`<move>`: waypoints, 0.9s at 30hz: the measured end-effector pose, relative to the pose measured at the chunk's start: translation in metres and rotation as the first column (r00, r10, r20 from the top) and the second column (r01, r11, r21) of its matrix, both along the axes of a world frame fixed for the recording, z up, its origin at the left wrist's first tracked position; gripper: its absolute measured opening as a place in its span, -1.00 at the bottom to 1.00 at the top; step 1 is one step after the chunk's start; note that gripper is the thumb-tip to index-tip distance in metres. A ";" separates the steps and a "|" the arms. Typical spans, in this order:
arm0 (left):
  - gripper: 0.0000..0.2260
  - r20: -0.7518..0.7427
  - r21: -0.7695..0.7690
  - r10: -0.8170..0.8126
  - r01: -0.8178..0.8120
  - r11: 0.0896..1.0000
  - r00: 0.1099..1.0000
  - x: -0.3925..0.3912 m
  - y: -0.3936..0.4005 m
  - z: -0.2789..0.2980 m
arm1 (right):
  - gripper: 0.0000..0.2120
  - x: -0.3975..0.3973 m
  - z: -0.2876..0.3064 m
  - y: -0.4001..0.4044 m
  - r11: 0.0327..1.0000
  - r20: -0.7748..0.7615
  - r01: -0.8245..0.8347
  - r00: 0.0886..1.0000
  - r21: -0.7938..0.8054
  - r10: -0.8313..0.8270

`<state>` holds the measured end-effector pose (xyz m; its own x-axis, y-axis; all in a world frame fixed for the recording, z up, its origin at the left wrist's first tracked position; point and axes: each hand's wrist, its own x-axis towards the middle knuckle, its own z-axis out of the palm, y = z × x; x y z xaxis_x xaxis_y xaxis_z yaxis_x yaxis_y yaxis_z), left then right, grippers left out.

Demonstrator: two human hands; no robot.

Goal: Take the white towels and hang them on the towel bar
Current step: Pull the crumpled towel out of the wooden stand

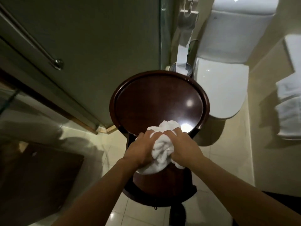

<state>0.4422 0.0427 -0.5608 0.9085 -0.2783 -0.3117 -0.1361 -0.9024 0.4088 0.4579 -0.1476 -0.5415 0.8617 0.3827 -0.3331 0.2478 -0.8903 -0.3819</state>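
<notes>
Fingers [153, 135] of left hand [141, 149] and right hand [182, 146] curled tight into one bunched white towel [160, 148], held between them at the near rim of the round dark table [159, 98]. Towel crumpled, no clear long axis (both hands equally close). Towel bar [29, 38] up and far left, bare; other towels [289, 111] hanging at right.

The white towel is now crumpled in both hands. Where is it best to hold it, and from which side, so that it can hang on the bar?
The white towel is bunched between the left hand and right hand at the near edge of the round wooden table. Probably best to find one hem, pinch its two corners from above, one per hand, and let the rest drop open. The crumpled bundle shows no clear edge yet.
</notes>
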 end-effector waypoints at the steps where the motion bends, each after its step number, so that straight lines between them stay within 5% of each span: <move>1: -0.39 0.011 0.005 0.012 -0.012 1.000 1.000 0.011 0.000 0.020 | -0.29 0.010 0.020 0.000 1.000 0.025 -0.005 1.000 -0.003 0.005; 9: -0.41 0.070 0.019 0.044 -0.045 0.999 0.997 0.107 0.020 0.078 | -0.22 0.108 0.080 0.023 0.997 0.095 -0.053 0.994 -0.059 0.058; 22: -0.21 0.092 0.242 -0.138 0.112 0.964 0.986 0.235 0.050 -0.103 | -0.17 0.229 -0.104 0.060 0.952 0.074 -0.052 0.994 -0.301 0.077; 27: -0.22 0.061 0.281 -0.127 0.105 0.954 0.990 0.239 0.044 -0.120 | -0.09 0.231 -0.116 0.054 0.949 0.044 -0.049 0.997 -0.311 0.066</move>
<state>0.6815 0.0871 -0.6806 0.8996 -0.2962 -0.3210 -0.2679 -0.9546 0.1300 0.6886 -0.0934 -0.6577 0.8610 0.3173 -0.3975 0.3141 -0.9464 -0.0749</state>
